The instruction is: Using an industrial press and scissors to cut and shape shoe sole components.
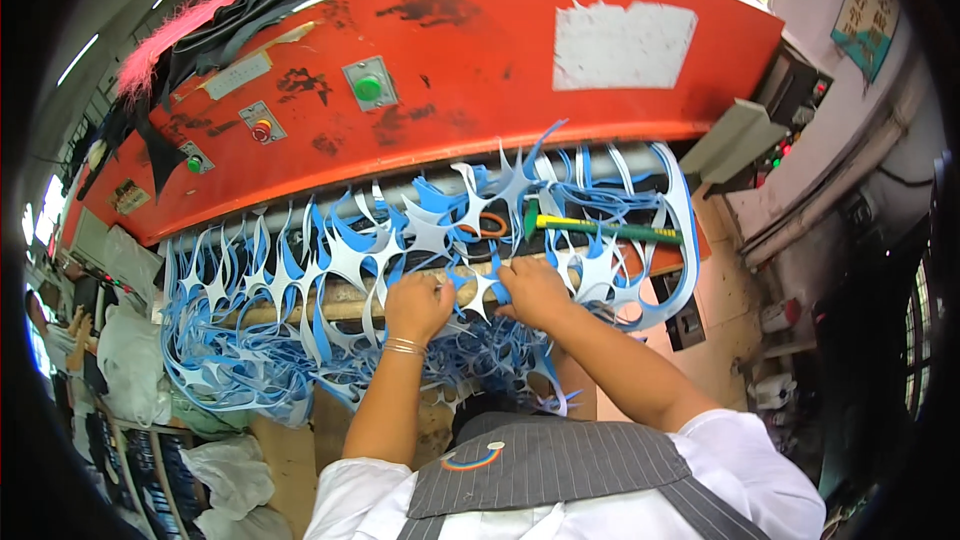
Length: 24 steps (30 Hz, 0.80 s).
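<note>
A web of blue and white sheet scrap (345, 258), full of cut-out holes, drapes over a long bar in front of a red machine. My left hand (415, 306) is closed on the near part of this scrap, its fingertips mostly hidden. To its right, my right hand (534, 292) is closed too, with a blue piece of the web between thumb and fingers. Just beyond the hands lie scissors with orange handles (485, 227), partly covered by the strips. A hammer with a green and yellow handle (612, 229) rests across the scrap on the right.
The red machine front (480, 50) carries a green button (368, 88) and a red knob (262, 130). A tangled heap of scrap (240, 380) hangs at the left. Control boxes (735, 145) stand at the right, white bags (230, 470) at the lower left.
</note>
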Tool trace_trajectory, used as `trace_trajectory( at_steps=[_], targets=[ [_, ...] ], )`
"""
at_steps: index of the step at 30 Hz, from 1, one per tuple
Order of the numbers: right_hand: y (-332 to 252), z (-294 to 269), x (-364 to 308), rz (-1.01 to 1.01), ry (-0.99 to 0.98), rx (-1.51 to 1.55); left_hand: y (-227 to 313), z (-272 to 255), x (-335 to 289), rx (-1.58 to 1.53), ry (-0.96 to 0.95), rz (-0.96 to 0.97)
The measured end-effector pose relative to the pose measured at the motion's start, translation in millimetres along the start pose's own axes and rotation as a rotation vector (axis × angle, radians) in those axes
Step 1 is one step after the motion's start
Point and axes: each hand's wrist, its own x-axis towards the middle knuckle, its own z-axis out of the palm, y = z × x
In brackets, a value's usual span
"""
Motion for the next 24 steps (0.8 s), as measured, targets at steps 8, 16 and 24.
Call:
trace_trajectory(
  at_steps=[8,16,24],
  targets=[
    [46.0,-69.2,33.6,-0.115,-0.562,0.355,-0.2,-27.5,54.2,-0.025,-0.603,-0.197],
    [108.4,-98.2,187.6,-0.229,0.162,0.467,-109.9,-32.1,179.9,-0.542,0.039,-0.248],
    [157.7,-14.8,355.1,-0.219,-0.352,-0.111,-211.5,72.2,308.6,-0.368,-0.234,-0.172]
  ],
)
